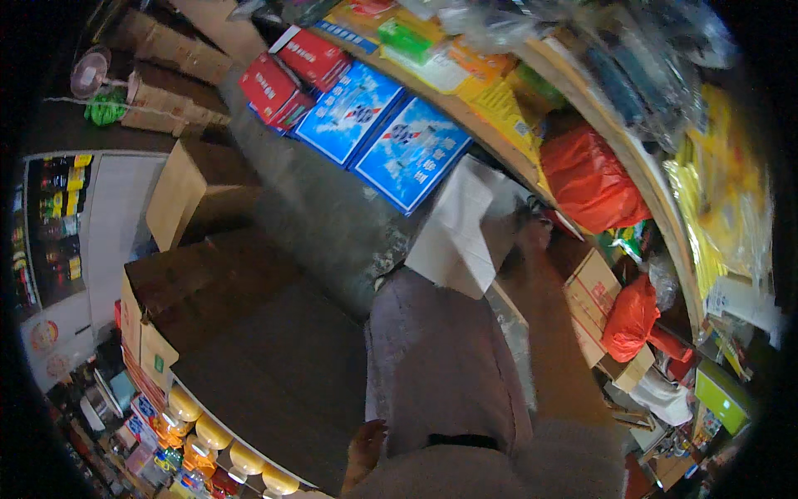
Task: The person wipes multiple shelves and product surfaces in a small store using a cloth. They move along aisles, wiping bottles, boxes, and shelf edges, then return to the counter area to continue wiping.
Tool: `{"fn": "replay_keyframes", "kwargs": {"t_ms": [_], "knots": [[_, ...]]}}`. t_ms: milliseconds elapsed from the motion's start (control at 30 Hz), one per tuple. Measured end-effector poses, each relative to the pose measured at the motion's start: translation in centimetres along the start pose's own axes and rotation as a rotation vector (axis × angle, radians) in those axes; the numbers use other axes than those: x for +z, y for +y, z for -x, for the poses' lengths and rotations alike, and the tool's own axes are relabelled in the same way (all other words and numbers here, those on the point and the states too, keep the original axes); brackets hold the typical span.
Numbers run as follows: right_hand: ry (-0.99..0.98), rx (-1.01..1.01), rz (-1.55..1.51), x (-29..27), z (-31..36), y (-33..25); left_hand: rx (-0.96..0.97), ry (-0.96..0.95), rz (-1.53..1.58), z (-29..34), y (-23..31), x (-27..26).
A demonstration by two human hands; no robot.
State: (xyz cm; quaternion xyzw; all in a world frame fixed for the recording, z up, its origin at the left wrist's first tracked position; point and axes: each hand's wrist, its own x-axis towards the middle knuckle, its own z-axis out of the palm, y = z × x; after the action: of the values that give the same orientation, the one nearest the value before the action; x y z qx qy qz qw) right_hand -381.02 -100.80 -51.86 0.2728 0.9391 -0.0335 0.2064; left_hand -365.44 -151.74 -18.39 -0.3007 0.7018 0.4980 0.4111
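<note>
My right arm stretches forward to the lower shelf on the right. My right hand [534, 234] is in shadow and blurred beside an open carton with a pale cardboard flap [459, 241]; its grip is hard to make out. The flap stands tilted in front of my knees. Low by my left thigh is my left hand [366, 446], its fingers curled in with nothing visible in them. Just beyond the flap, two blue printed cartons [413, 152] lie side by side on the floor, with red boxes [311, 58] behind them.
A curved wooden shelf edge [619, 116] runs along the right, with an orange-red plastic bag [590, 179] beneath it. Another red bag [630, 320] lies by a brown carton [592, 291]. At left are a dark tabletop [258, 349], a cardboard box [179, 195] and a drinks cooler [58, 216].
</note>
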Motion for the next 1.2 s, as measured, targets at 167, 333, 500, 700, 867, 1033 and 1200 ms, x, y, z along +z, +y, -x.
{"fn": "replay_keyframes", "kwargs": {"t_ms": [167, 333, 500, 700, 867, 1033, 1200], "knots": [[-0.236, 0.225, -0.535, -9.2, 0.1, -4.6, -0.033, -0.056, 0.012, -0.8, 1.4, -0.1], [0.453, -0.109, -0.443, -16.8, -3.7, -15.5, 0.044, 0.038, 0.118, -3.0, 3.0, -3.0], [0.393, 0.245, -0.434, -12.7, -7.2, -30.4, -0.095, 0.060, 0.061, -4.3, 3.3, -6.2], [0.152, -1.038, -0.870, -12.4, 2.0, -41.5, -0.195, 0.097, 0.065, -5.3, 6.3, -9.0], [0.478, -0.899, -0.702, -19.8, -0.3, -42.1, -0.070, 0.097, 0.098, -6.7, 9.0, -13.3], [0.352, -0.166, -0.192, -23.7, -13.5, -38.5, -0.185, 0.255, 0.212, -8.0, 9.0, -15.9], [0.455, -0.094, -0.121, -16.5, -14.7, -43.3, -0.149, 0.250, 0.143, -9.3, 8.8, -15.3]]}}
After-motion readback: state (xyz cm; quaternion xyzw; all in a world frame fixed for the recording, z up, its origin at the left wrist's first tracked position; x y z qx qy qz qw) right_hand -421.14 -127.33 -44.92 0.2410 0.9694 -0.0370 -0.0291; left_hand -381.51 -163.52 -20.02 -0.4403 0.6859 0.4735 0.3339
